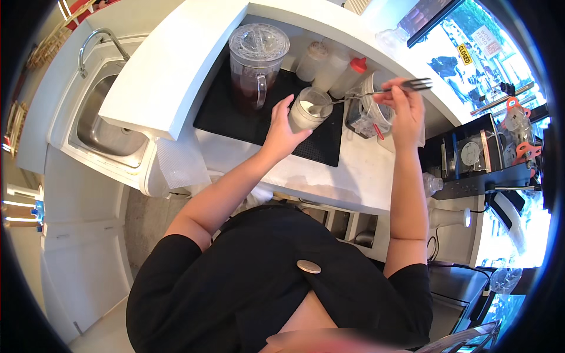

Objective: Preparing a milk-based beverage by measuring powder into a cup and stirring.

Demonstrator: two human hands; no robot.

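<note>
My left hand [282, 130] is wrapped around the near left side of a clear cup [312, 108], thumb in front, over a black bar mat [324, 148]. White contents, liquid or powder I cannot tell, lie inside the cup. In my right hand [402, 108] is a bar spoon [365, 95] with a twisted shaft. Its fork end points up to the right, while the other end dips into the cup. Behind my left hand stands a lidded clear pitcher [256, 66] holding dark liquid.
Squeeze bottles [312, 61], one red-topped [348, 77], line the back of the counter. A clear container [371, 106] with a red-handled item sits below my right hand. At left is a steel sink [103, 119] with a faucet [97, 33]. A black organizer [468, 154] stands right.
</note>
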